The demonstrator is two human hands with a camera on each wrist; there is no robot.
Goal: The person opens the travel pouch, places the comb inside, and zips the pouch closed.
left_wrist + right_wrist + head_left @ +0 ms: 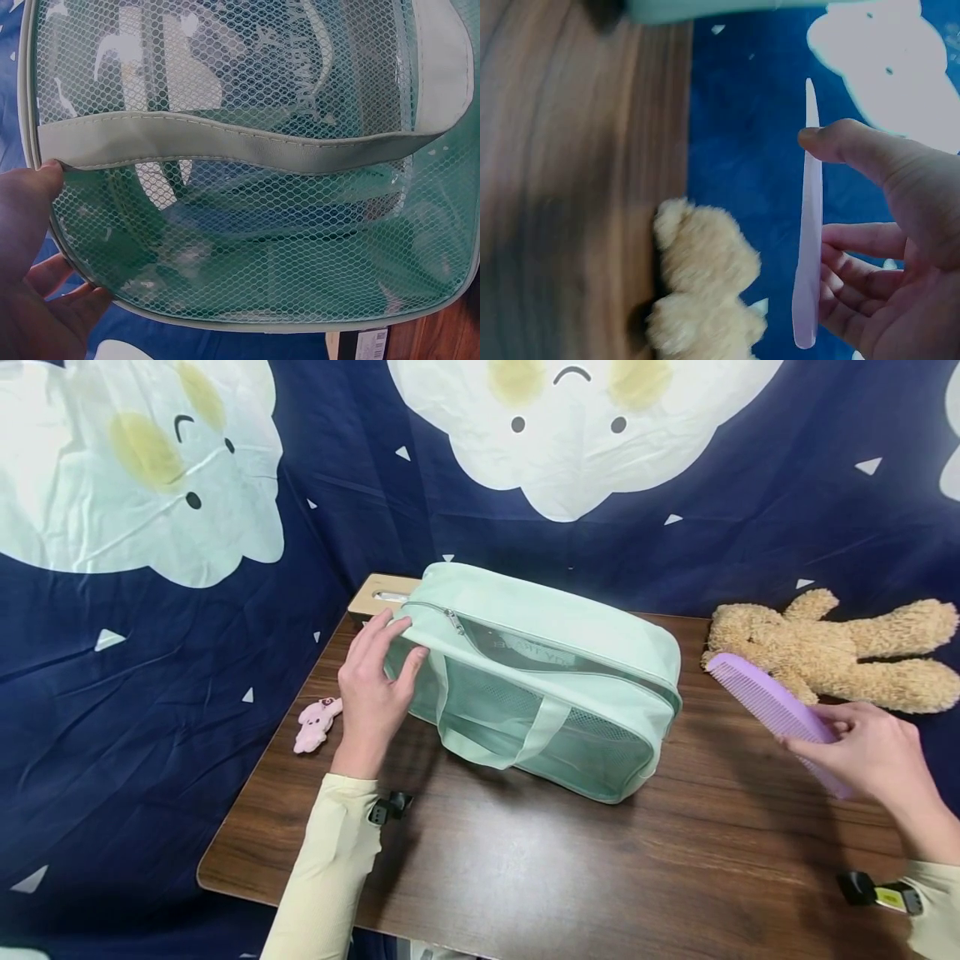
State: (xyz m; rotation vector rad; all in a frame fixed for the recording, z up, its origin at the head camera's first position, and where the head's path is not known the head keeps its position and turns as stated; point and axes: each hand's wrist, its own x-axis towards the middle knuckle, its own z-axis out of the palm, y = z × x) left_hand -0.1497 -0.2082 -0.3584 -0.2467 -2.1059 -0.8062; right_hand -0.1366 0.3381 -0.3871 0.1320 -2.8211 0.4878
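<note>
A mint-green travel bag [577, 735] with a clear mesh front and a strap handle stands on the table, its top zipper parted. My left hand [378, 681] grips the bag's upper left corner, thumb at the front and fingers over the top. In the left wrist view, the thumb presses beside the strap [225, 142] and the fingertips touch the bag's edge. To the right of the bag, my right hand [873, 752] holds a purple comb [765, 689] above the table. The right wrist view shows the comb [808, 225] edge-on between thumb and fingers.
A tan plush bear [817, 647] lies at the right back of the wooden table [510, 868]. A small pink plush charm [315, 727] lies left of the bag. Behind the bag's left end is a wood-topped box [367, 597]. A navy cloud-patterned curtain [337, 468] hangs behind.
</note>
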